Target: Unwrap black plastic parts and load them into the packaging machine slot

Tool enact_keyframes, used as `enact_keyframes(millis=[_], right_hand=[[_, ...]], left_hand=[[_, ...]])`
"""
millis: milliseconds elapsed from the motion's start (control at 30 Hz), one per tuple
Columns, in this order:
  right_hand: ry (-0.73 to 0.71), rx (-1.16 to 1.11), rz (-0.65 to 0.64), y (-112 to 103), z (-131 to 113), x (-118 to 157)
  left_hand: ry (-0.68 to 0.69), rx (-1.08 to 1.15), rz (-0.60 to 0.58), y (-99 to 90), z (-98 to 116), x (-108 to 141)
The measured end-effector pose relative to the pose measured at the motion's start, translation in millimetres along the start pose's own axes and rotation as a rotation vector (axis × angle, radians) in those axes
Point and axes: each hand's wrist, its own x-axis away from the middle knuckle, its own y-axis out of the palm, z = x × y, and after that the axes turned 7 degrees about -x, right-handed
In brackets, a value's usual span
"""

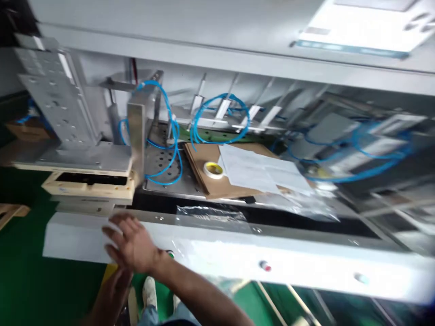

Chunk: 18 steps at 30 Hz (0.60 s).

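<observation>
Well, one right hand [133, 244] overlaps one left hand [116, 286] near one wooden frame [102, 191].

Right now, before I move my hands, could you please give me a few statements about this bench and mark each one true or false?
1. The tape lies on the cardboard. True.
2. The right hand is holding the tape. False: the tape lies away from that hand.
3. The left hand is close to the right hand. True.
4. The hoses are red. False: the hoses are blue.
5. The floor is green. True.
6. The tape is under the cardboard. False: it is on top.
</observation>
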Motion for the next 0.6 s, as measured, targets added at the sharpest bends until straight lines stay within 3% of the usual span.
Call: enact_keyframes(millis=[67, 133, 233, 367, 467, 600], right_hand=[[-0.039, -0.083, 0.028, -17, -15, 59], [0.028, -0.123, 0.105, -42, -22, 115], [0.355, -0.01, 0.397, -88, -16, 189], [0.814, 0.38, 0.77, -142, 4, 289], [1.073, 0.565, 0.866, -172, 16, 370], [1.341, 0.679, 0.871, -208, 38, 472]], left_hand=[[0.038, -0.008, -0.039, 3.3, 4, 2], [0.117, -0.043, 0.001, 11.4, 17, 5], [0.311, -0.173, 0.152, 31.5, 44, 11], [0.561, -0.368, 0.236, 59.3, 65, 23], [0.644, -0.408, 0.313, 70.9, 61, 32], [0.599, -0.456, 0.336, 78.5, 55, 42]])
